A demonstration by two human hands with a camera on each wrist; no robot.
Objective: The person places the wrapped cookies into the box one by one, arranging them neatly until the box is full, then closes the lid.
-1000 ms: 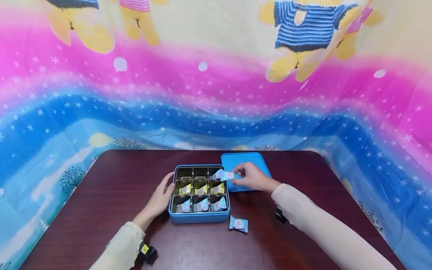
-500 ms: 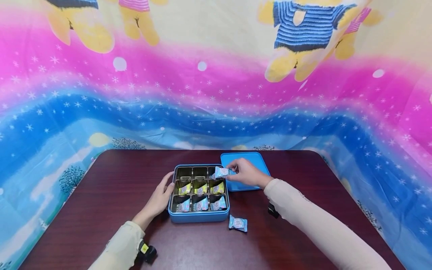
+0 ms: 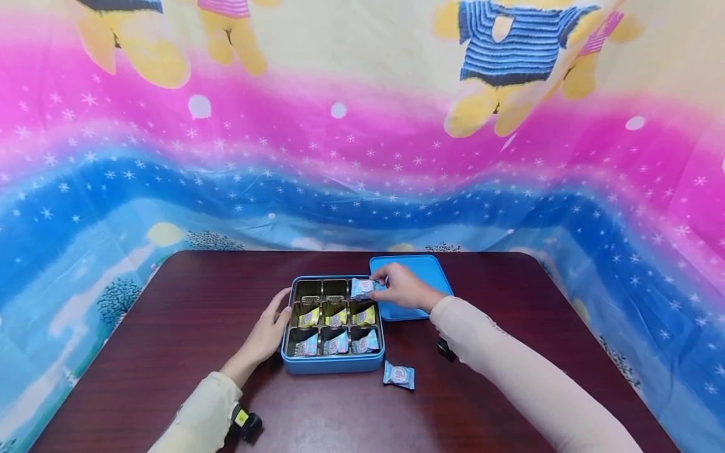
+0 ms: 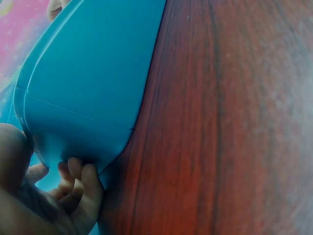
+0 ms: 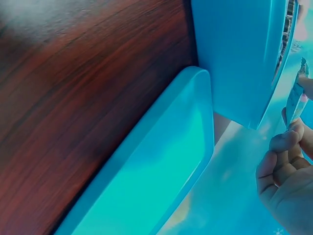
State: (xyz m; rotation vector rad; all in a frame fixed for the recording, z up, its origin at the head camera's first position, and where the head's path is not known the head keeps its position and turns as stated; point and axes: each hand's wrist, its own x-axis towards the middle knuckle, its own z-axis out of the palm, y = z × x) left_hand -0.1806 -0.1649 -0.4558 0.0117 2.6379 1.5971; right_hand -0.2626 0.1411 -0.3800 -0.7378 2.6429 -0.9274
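Note:
A blue tin box (image 3: 334, 364) with a divided insert stands on the table. Its front row holds blue wrapped candies (image 3: 337, 343) and its middle row yellow ones (image 3: 336, 316). My right hand (image 3: 404, 288) pinches a blue wrapped candy (image 3: 362, 289) between thumb and fingertips, over the back right compartment. In the right wrist view this candy (image 5: 295, 100) is seen edge-on, near the tin's rim. My left hand (image 3: 270, 327) holds the tin at its left side; in the left wrist view its fingers (image 4: 90, 188) bend against the corner.
The tin's blue lid (image 3: 438, 277) lies behind and right of the tin, partly under my right hand. Another blue wrapped candy (image 3: 399, 375) lies on the table (image 3: 498, 402) off the tin's front right corner. A printed curtain (image 3: 340, 189) hangs behind the table.
My right hand has moved left with the pinched candy, from the tin's right edge to over the back right compartment. The left hand stays at the tin's side.

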